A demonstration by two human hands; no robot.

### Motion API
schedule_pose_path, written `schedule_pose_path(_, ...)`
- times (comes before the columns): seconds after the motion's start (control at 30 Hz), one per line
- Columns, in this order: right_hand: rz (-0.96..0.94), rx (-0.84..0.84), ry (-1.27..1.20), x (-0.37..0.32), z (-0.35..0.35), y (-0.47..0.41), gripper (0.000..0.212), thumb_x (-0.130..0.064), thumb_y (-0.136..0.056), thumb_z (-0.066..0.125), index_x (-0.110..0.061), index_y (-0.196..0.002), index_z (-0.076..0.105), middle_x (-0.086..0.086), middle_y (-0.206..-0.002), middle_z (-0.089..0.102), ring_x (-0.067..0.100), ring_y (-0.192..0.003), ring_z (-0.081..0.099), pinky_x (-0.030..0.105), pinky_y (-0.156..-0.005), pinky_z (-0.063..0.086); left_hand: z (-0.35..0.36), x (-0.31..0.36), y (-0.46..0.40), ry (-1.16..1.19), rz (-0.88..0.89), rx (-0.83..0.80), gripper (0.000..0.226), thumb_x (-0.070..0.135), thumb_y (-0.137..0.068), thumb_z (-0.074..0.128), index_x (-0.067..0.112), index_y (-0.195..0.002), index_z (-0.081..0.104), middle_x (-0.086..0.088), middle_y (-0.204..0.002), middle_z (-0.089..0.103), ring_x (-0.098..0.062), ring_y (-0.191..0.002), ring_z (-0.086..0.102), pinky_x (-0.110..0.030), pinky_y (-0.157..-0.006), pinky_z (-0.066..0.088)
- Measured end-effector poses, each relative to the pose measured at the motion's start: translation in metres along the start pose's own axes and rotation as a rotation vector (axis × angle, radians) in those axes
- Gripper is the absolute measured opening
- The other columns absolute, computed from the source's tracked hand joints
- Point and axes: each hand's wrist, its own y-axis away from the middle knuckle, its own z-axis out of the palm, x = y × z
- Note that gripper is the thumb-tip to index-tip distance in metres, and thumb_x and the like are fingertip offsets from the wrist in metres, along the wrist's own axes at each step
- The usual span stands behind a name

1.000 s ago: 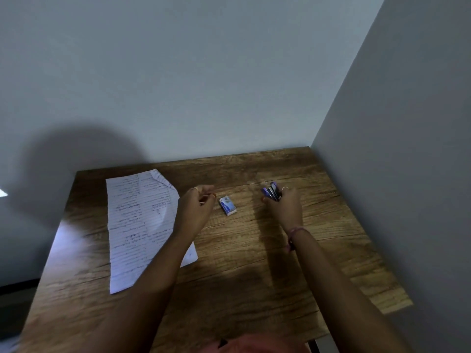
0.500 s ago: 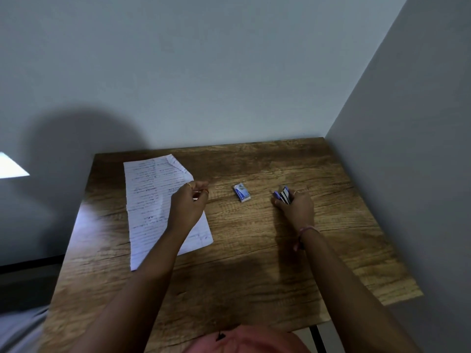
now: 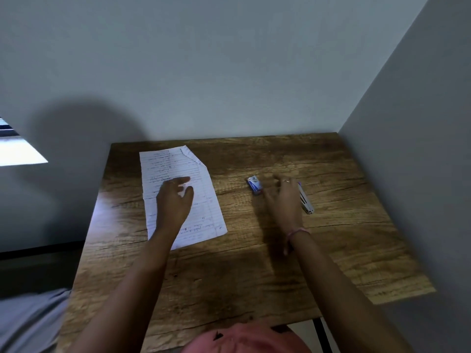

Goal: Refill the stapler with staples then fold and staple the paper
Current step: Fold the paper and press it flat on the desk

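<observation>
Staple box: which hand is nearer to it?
Right. The right hand hovers just beside the staple box; the left hand is farther away, over the paper.

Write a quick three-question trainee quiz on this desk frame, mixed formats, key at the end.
1. True or false: the left hand is over the white handwritten lined paper sheet.
2. The small blue-and-white staple box lies: A) on the paper, B) on the brown wood-grain table between the paper and the right hand, C) in the left hand.
3. Fill in: the silver metal stapler lies on the table just ____ of the right hand.

Key: 1 true; 2 B; 3 right.
</observation>
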Motion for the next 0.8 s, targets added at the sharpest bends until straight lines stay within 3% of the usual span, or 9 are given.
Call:
schedule_pose_path(0.1,-0.018,-0.145,-0.189,-0.027,0.027,0.008,0.033,-0.022,-0.085,0.068,-0.016,-0.116,0.060,-0.001,-0.110,0.062,0.011,-0.100,0.059,0.023,-0.084,0.051,-0.016,-0.017,-0.005,-0.046,-0.134,0.082,0.039,0.013,-0.089,0.062,0.005,-0.127,0.053,-0.020,-0.132,0.050,-0.031,-0.118,0.052,-0.043,-0.096,0.048)
schedule_pose_path(0.23,-0.037,-0.285,-0.271,-0.052,0.053,0.008,0.023,-0.016,-0.083,0.068,-0.009,-0.105,0.064,-0.004,-0.091,0.063,0.014,-0.092,0.063,0.016,-0.073,0.045,-0.036,-0.042,-0.019,-0.159,-0.414,0.052,0.044,0.023,-0.087,0.058,0.000,-0.125,0.053,-0.024,-0.131,0.050,-0.038,-0.123,0.044,-0.047,-0.100,0.042)
schedule_pose_path(0.3,-0.024,-0.312,-0.248,-0.061,0.063,0.003,0.022,-0.018,-0.082,0.071,-0.007,-0.100,0.064,0.002,-0.092,0.067,0.017,-0.090,0.063,0.022,-0.074,0.047,-0.042,-0.046,-0.025,-0.143,-0.432,0.034,0.038,0.023,-0.086,0.060,-0.002,-0.115,0.060,-0.023,-0.121,0.059,-0.038,-0.112,0.054,-0.047,-0.093,0.048)
schedule_pose_path(0.37,-0.013,-0.340,-0.252,-0.070,0.070,-0.001,0.031,-0.025,-0.079,0.076,-0.005,-0.100,0.064,0.007,-0.097,0.069,0.019,-0.090,0.063,0.031,-0.079,0.053,-0.045,-0.045,-0.028,-0.064,-0.397,0.034,0.029,0.017,-0.084,0.063,0.001,-0.108,0.066,-0.017,-0.111,0.067,-0.031,-0.097,0.064,-0.037,-0.078,0.052)
schedule_pose_path(0.43,-0.020,-0.365,-0.250,-0.076,0.074,-0.005,0.038,-0.029,-0.075,0.079,-0.004,-0.100,0.064,0.010,-0.099,0.069,0.018,-0.087,0.063,0.032,-0.075,0.052,-0.046,-0.041,-0.030,-0.018,-0.370,0.024,0.022,0.012,-0.081,0.067,0.006,-0.102,0.070,-0.013,-0.104,0.071,-0.026,-0.086,0.066,-0.032,-0.073,0.052)
schedule_pose_path(0.6,-0.053,-0.399,-0.124,-0.079,0.080,-0.008,0.046,-0.025,-0.071,0.082,-0.002,-0.106,0.063,0.012,-0.111,0.063,0.021,-0.096,0.061,0.026,-0.076,0.046,-0.046,-0.044,-0.036,0.046,-0.416,-0.026,0.026,0.004,-0.073,0.077,0.004,-0.097,0.069,-0.018,-0.109,0.068,-0.030,-0.090,0.067,-0.043,-0.081,0.056)
schedule_pose_path(0.73,-0.022,-0.440,-0.309,-0.074,0.075,-0.007,0.043,-0.009,-0.071,0.081,-0.004,-0.109,0.062,0.010,-0.111,0.068,0.017,-0.093,0.063,0.028,-0.077,0.051,-0.048,-0.048,-0.037,0.262,-0.487,-0.077,0.030,0.003,-0.071,0.079,0.001,-0.098,0.066,-0.014,-0.104,0.070,-0.027,-0.086,0.068,-0.038,-0.074,0.056)
schedule_pose_path(0.8,0.010,-0.478,-0.361,-0.071,0.072,-0.009,0.046,-0.004,-0.072,0.079,-0.006,-0.114,0.060,0.008,-0.114,0.068,0.019,-0.099,0.064,0.031,-0.081,0.053,-0.049,-0.051,-0.039,0.358,-0.547,-0.170,0.032,0.007,-0.077,0.076,0.001,-0.106,0.065,-0.013,-0.107,0.070,-0.028,-0.093,0.068,-0.042,-0.082,0.055)
